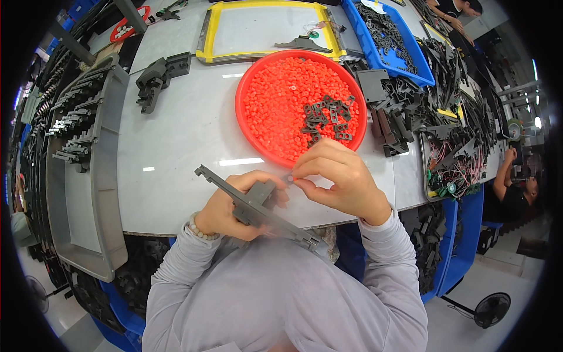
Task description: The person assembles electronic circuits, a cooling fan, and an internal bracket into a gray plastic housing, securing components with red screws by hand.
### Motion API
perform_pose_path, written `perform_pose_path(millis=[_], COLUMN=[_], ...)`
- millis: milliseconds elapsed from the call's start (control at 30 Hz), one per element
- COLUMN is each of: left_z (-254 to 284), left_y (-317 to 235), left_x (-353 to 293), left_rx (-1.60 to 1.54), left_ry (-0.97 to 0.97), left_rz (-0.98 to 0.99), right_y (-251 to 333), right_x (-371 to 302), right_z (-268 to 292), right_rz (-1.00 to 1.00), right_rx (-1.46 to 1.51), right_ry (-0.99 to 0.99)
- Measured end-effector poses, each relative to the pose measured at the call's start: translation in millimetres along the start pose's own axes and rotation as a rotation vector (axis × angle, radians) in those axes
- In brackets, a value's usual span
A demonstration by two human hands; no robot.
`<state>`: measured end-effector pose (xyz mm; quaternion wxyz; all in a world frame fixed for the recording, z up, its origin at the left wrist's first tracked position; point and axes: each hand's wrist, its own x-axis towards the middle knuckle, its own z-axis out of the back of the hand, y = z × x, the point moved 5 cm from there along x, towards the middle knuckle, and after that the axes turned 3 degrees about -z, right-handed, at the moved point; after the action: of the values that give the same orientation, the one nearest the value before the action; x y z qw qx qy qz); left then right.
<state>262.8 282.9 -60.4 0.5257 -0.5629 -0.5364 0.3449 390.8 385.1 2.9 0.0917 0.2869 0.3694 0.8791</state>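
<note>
Left hand (226, 212) grips a grey bar (251, 206) slanting down rightward; right hand (340, 176), beside it, pinches a small blurred piece (290, 178).

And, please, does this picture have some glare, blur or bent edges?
In the head view, white glare patches lie on the glossy white tabletop; in the same view, edges of the long grey plastic bin look bowed near the dark rim of the image; also in the head view, the small indistinct piece at the bare right hand is too blurred to identify.
</note>
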Motion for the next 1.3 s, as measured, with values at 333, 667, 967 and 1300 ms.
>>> perform_pose_path(millis=[333, 667, 967, 1300], left_z=[-1.8, 3.1, 7.8, 7.8], left_y=[-2.7, 7.0, 4.8, 6.5], left_x=[2.0, -1.9, -9.5, -13.2], left_rx=[0.034, 0.04, 0.032, -0.048], left_ry=[-0.051, -0.034, -0.074, -0.057], left_rz=[-0.036, 0.001, 0.032, 0.024], right_y=[2.4, -1.4, -66.2, -65.8], right_x=[-7.1, -13.0, 19.1, 12.7], right_z=[-6.3, -8.4, -14.7, -12.9], right_rz=[0.07, 0.054, -0.061, -0.15], right_rx=[-0.22, -0.207, -0.362, -0.199], right_ry=[0.03, 0.022, 0.014, -0.102])
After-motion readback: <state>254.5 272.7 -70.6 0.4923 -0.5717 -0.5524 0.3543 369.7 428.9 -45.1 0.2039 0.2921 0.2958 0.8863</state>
